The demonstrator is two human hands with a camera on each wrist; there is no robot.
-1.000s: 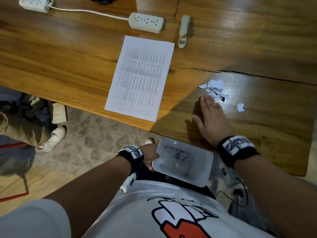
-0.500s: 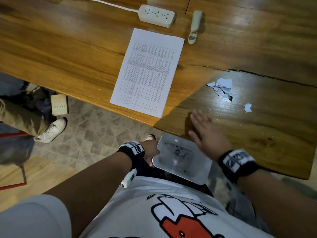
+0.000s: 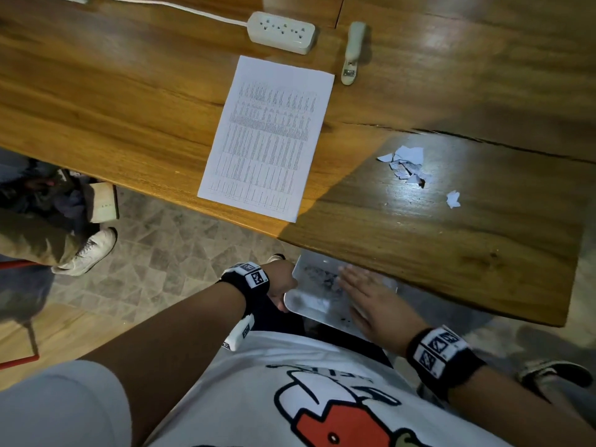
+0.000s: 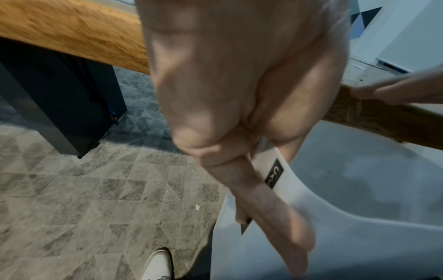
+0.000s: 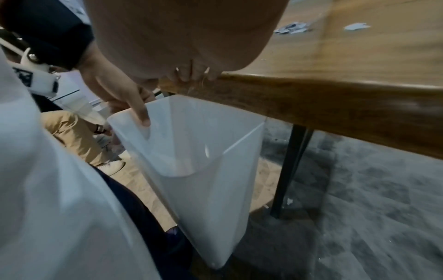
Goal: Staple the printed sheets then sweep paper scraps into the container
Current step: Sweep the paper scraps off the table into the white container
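Note:
The printed sheets (image 3: 264,137) lie flat on the wooden table (image 3: 129,101), with a cream stapler (image 3: 351,53) beyond their far right corner. A pile of white paper scraps (image 3: 404,166) (image 5: 291,28) and one loose scrap (image 3: 453,199) (image 5: 356,26) lie to the right. My left hand (image 3: 280,282) (image 4: 251,170) grips the rim of a white plastic container (image 3: 309,295) (image 5: 203,151) held just below the table's near edge. My right hand (image 3: 364,295) is flat, fingers straight, over the container's mouth at the table edge, holding nothing.
A white power strip (image 3: 282,32) with its cable lies behind the sheets. A dark crack (image 3: 483,140) runs across the tabletop. Another person's leg and white shoe (image 3: 87,253) are on the tiled floor at the left. A dark table leg (image 5: 287,170) stands behind the container.
My right hand has slid back from beside the scrap pile, across the table and off its near edge over the container. The scraps have stayed put. My left hand still holds the container.

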